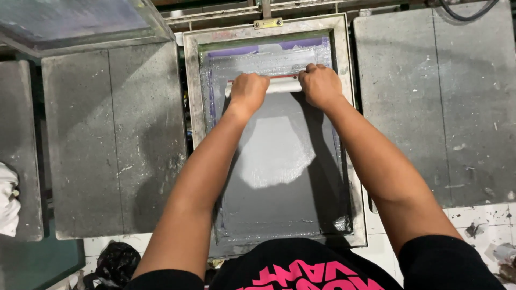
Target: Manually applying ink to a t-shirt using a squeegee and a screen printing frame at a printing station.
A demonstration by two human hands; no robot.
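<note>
Both my hands grip a white squeegee (284,85) that lies across the far end of a screen-printing frame (192,102). My left hand (248,91) closes over its left part. My right hand (320,85) closes over its right part. The squeegee's blade rests on the grey mesh (279,177), which is smeared with pale grey ink. A lighter patch shows in the mesh's middle. The metal frame is hinged at a brass clamp (268,23) at the far side.
Grey, scuffed printing pallets flank the frame at left (113,139) and right (435,102). Another raised screen (75,21) sits at the top left. A white cloth (8,201) lies at the far left. White tiled floor shows at the bottom right.
</note>
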